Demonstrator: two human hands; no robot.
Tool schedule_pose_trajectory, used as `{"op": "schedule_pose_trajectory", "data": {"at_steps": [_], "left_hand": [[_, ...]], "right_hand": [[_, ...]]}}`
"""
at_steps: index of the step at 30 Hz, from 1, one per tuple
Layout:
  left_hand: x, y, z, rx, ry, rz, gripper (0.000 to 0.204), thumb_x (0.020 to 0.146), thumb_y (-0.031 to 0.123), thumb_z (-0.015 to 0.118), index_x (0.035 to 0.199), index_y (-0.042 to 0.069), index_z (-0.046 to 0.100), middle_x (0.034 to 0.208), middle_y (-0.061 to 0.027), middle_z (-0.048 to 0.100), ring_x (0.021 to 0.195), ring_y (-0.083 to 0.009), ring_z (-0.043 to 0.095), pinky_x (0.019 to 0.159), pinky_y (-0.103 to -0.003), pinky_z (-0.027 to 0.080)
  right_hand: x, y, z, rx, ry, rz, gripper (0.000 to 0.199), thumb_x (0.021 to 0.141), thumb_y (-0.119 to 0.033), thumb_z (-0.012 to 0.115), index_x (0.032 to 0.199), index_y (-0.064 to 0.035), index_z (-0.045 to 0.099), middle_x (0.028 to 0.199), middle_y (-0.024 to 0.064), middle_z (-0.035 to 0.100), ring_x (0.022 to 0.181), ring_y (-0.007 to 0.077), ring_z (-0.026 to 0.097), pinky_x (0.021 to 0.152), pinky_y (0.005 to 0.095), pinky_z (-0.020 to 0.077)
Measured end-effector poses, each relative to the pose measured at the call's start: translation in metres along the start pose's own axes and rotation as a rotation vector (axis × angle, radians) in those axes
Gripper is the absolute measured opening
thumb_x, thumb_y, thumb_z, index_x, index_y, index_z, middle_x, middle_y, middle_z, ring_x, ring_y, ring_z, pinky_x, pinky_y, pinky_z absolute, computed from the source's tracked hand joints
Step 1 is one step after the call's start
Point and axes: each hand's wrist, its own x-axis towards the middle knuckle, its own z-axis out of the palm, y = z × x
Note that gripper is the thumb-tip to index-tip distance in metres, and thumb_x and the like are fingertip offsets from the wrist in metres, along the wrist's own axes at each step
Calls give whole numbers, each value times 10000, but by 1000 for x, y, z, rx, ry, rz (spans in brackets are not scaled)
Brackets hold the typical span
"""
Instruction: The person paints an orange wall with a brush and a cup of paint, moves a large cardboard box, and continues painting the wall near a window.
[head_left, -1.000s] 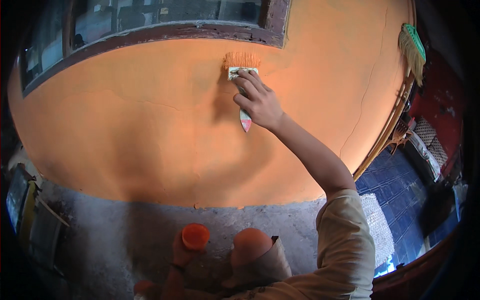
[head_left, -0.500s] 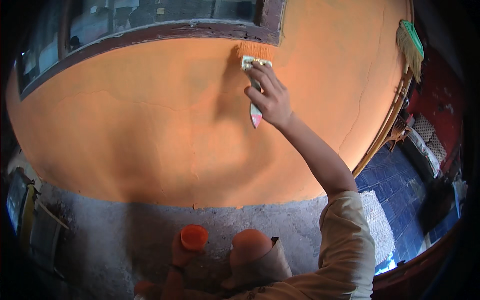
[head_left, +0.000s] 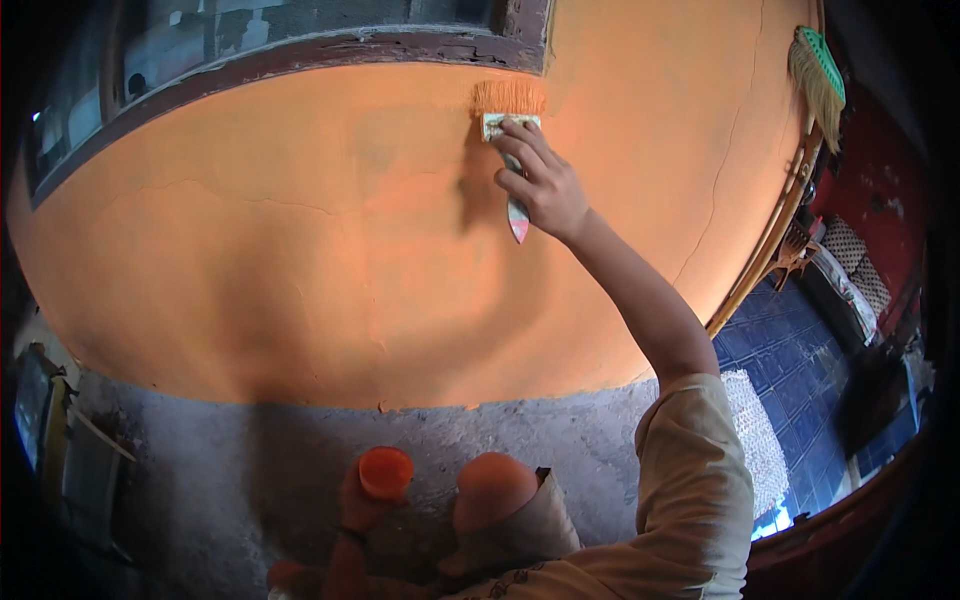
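My right hand (head_left: 545,185) is closed round a wide paintbrush (head_left: 511,127), gripping it by the pale ferrule and handle, whose pink tip points down. The orange-coated bristles meet the orange wall (head_left: 400,200) just below the corner of the dark wooden window frame (head_left: 420,47). Low down, near my knee, my left hand (head_left: 362,508) holds a small orange-red cup (head_left: 386,472), its open top facing up. What the cup contains cannot be made out clearly.
A green-topped broom (head_left: 820,70) and bamboo poles (head_left: 770,255) stand along the wall's right edge. Beyond lie a blue tiled floor (head_left: 790,390) and a pale mat (head_left: 755,440). Grey concrete (head_left: 210,450) runs under the wall; framed panels (head_left: 90,470) lean at the far left.
The brush has moved slightly down from the window frame, its bristles still against the wall. The whole view has shifted a little. My left hand still holds the cup.
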Motion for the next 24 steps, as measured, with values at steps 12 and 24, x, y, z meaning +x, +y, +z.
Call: {"op": "schedule_pose_trajectory", "data": {"at_steps": [12,24], "left_hand": [[-5,3,2,-99,-7,-8,847,465,167,931,1193,50,513,1108,-83,621,1029,-201,598,879,-359,500],[-6,8,2,-69,29,-70,790,489,123,903,1181,51,528,1095,-80,628,1013,-197,606,871,-354,502]], "right_hand": [[-9,6,-2,16,1,43,139,688,-81,648,748,-100,524,1115,76,559,1205,289,492,960,445,482],[-26,-30,-8,39,-43,-33,57,725,-117,608,725,-102,554,1118,77,577,1186,288,520,913,387,515]]}}
